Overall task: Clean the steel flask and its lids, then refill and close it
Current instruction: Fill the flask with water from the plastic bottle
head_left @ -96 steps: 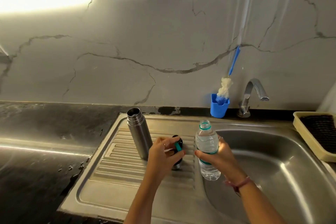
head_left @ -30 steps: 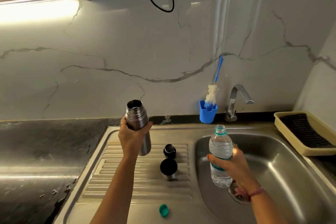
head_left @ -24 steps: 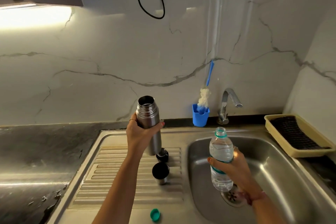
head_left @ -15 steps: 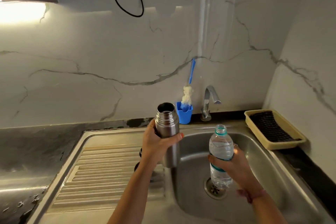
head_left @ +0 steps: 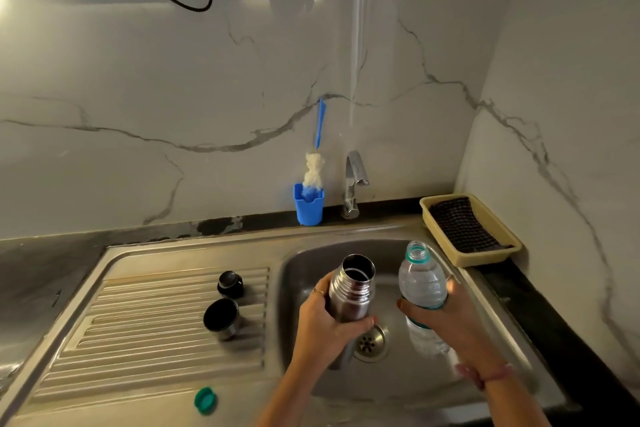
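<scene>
Left hand point(head_left: 323, 322) wraps steel flask point(head_left: 349, 291), fingers curled round body, mouth open, tipped slightly toward right; held over sink basin point(head_left: 304, 263) above drain point(head_left: 372, 343), likely so spills fall in basin

Right hand point(head_left: 446, 319) grips uncapped water bottle point(head_left: 420, 284) at middle, upright, just beside flask; looks poised to pour into it

Inner stopper point(head_left: 230, 283) and cup lid point(head_left: 221, 318) parked on ribbed drainboard point(head_left: 138, 329), apart from basin, out of splash

Green bottle cap point(head_left: 204, 400) near front edge of drainboard

Bottle brush point(head_left: 313, 170) stands in blue holder point(head_left: 309, 204) beside tap point(head_left: 353, 180), within reach
</scene>
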### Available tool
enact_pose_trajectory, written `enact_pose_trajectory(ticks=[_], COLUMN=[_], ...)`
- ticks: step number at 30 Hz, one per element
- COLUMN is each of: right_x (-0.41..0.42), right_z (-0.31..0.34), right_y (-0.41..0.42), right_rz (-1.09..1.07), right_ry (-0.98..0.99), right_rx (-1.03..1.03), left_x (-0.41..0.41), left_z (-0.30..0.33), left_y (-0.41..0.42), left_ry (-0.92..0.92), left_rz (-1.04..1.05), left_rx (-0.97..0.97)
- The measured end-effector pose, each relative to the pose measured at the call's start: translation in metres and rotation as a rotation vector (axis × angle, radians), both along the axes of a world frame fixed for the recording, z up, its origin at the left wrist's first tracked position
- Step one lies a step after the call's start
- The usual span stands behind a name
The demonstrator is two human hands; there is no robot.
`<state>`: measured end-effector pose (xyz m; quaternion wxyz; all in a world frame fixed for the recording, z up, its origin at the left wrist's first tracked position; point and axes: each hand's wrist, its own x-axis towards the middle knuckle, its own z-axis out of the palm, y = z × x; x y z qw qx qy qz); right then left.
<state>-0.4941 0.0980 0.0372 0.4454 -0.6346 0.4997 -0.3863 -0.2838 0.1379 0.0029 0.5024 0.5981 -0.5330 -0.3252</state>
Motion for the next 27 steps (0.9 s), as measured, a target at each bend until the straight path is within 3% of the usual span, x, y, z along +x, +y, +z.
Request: enact_pose_trajectory(ticks=[6, 17, 27], right_x=[-0.017, -0.023, -0.019], right_z=[0.003, 0.015, 0.021], right_y=[-0.003, -0.023, -0.043], right_rz=[-0.059, 0.095, 0.123], right_ry=[0.138, 0.344, 0.591], right_rx=[-0.143, -0.445, -0.543], left_x=[-0.012, -0.014, -0.01], left_z=[-0.017, -0.024, -0.026], left_y=[0.002, -0.001, -0.005], left_ry=[0.017, -0.008, -0.004], left_rz=[0.004, 0.029, 0.041], left_rx=[0.036, 0.049, 0.063])
